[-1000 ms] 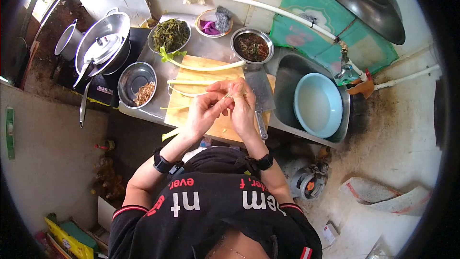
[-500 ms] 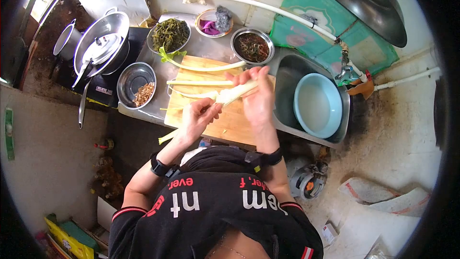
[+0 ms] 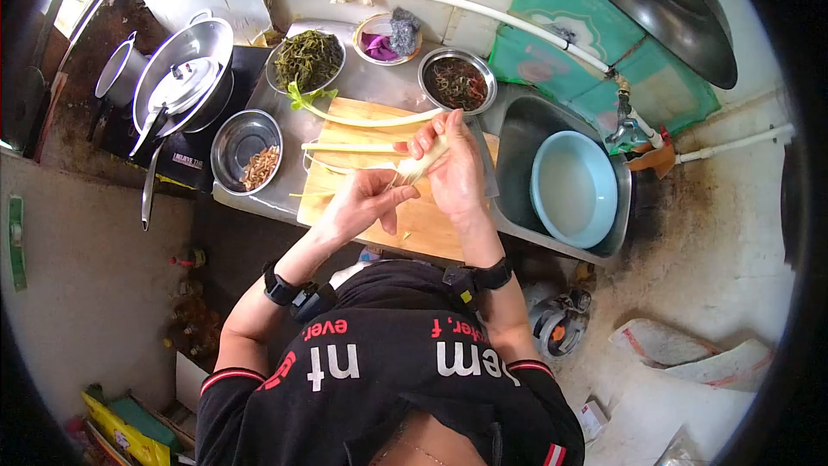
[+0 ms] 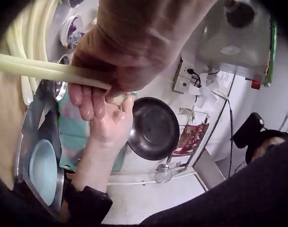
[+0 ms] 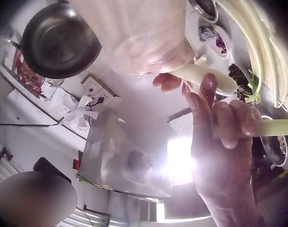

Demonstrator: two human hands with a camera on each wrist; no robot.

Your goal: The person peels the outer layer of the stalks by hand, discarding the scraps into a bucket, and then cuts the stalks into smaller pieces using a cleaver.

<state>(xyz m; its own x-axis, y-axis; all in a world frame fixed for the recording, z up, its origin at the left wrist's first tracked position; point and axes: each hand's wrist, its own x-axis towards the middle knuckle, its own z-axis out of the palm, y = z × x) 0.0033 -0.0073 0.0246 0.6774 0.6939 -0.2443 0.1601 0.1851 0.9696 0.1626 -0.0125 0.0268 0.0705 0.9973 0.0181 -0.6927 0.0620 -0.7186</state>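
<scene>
Close over the wooden cutting board (image 3: 354, 229), both hands work on a pale celery stalk (image 3: 420, 164). My left hand (image 3: 362, 203) grips it, thumb and fingers closed around it; in the left wrist view a length of stalk (image 4: 40, 71) runs out past that hand. My right hand (image 3: 453, 164) holds the broad whitish end, fingers curled around it, beside the left fingertips. In the right wrist view that broad end (image 5: 210, 81) shows between the two hands. Several more celery stalks (image 3: 371, 122) lie across the board, one with green leaves. The cleaver (image 3: 486, 155) is mostly hidden behind the right hand.
To the left stand a steel bowl (image 3: 226, 135) of small brown pieces and a large pan (image 3: 151, 91). Bowls of dark greens (image 3: 341, 69) and soaking strips (image 3: 440, 91) stand behind the board. At right, a blue basin (image 3: 539, 198) sits in the steel sink (image 3: 513, 134).
The hands were together over the board, then spread apart along the celery stalk with the right moving rightward. Now they are close again, and the stalk's tail below the left forearm no longer shows.
</scene>
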